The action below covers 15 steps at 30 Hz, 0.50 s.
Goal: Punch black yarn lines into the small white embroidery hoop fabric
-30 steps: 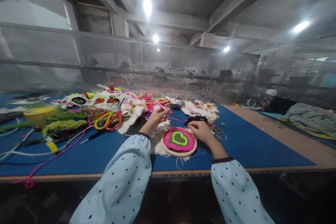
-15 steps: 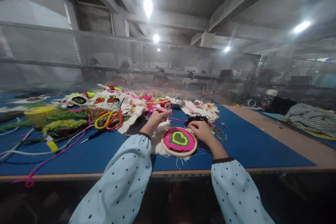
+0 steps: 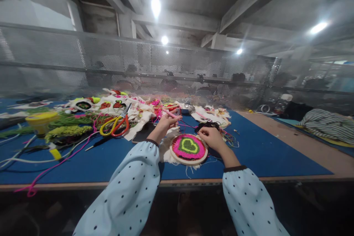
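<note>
A round embroidery hoop (image 3: 188, 149) lies on the blue table cover (image 3: 249, 155), filled with pink yarn around a green heart. My left hand (image 3: 166, 124) is raised just behind the hoop's left side and grips a thin pink punch needle (image 3: 170, 113) that points up and left. My right hand (image 3: 211, 137) rests on the hoop's far right rim, fingers curled and pinching yarn. A dark yarn tangle (image 3: 206, 125) lies just behind that hand. White cloth sticks out from under the hoop.
Scissors with yellow and red handles (image 3: 116, 125) lie left of my left hand, beside green yarn bundles (image 3: 68, 131) and a yellow tub (image 3: 41, 121). A pink strand (image 3: 52, 167) trails to the table's front edge. Finished cloth pieces (image 3: 110, 105) pile up before a mesh partition (image 3: 138, 66).
My left hand with the pink needle has shifted slightly, lowering then lifting a little. My right hand and the hoop have stayed in place.
</note>
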Available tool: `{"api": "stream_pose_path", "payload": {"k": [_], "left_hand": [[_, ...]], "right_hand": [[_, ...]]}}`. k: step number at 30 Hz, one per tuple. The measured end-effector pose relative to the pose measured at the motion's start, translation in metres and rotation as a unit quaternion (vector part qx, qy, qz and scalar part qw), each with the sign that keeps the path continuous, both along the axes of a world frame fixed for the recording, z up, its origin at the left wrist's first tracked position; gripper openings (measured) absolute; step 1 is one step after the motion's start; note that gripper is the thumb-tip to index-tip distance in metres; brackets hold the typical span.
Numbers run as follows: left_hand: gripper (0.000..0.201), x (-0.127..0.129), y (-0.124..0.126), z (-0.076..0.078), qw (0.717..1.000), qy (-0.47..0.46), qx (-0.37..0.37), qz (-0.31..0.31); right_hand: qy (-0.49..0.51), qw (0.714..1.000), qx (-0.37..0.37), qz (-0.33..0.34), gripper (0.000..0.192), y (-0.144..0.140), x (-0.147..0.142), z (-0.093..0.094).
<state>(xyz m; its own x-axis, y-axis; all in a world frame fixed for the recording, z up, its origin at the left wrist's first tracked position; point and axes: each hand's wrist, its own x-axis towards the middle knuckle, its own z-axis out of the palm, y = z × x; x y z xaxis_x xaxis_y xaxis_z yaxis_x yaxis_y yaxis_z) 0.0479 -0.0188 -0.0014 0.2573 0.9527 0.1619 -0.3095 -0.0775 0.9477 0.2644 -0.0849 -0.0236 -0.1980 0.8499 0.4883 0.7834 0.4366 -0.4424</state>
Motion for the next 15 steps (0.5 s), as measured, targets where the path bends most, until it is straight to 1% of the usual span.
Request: {"api": "stream_pose_path", "payload": {"k": [2, 4, 6, 8, 10, 12, 15], "left_hand": [[0.064, -0.0002, -0.0015, 0.0013, 1.000, 0.000, 0.001, -0.012], [0.060, -0.0004, -0.0019, 0.0015, 1.000, 0.007, 0.002, -0.014], [0.049, -0.0004, -0.0014, 0.0005, 1.000, 0.014, 0.001, -0.007], [0.033, 0.0001, -0.0002, -0.0011, 1.000, 0.021, 0.009, 0.009], [0.025, 0.0010, 0.0009, -0.0024, 0.999, 0.033, 0.025, 0.025], [0.026, 0.0016, 0.0016, -0.0032, 0.998, 0.042, 0.034, 0.036], [0.027, 0.0017, 0.0025, -0.0039, 0.998, 0.030, 0.022, 0.044]], "right_hand": [[0.003, 1.000, -0.006, 0.010, 0.020, -0.0005, -0.0002, -0.0001], [0.013, 1.000, -0.012, 0.021, 0.021, -0.0013, -0.0010, 0.0001], [0.027, 0.999, -0.017, 0.035, 0.021, -0.0020, -0.0024, 0.0004], [0.038, 0.998, -0.019, 0.049, 0.021, -0.0025, -0.0038, 0.0006], [0.043, 0.997, -0.019, 0.057, 0.021, -0.0028, -0.0048, 0.0006], [0.044, 0.997, -0.017, 0.061, 0.021, -0.0028, -0.0051, 0.0002], [0.048, 0.997, -0.019, 0.063, 0.020, -0.0018, -0.0042, -0.0006]]}}
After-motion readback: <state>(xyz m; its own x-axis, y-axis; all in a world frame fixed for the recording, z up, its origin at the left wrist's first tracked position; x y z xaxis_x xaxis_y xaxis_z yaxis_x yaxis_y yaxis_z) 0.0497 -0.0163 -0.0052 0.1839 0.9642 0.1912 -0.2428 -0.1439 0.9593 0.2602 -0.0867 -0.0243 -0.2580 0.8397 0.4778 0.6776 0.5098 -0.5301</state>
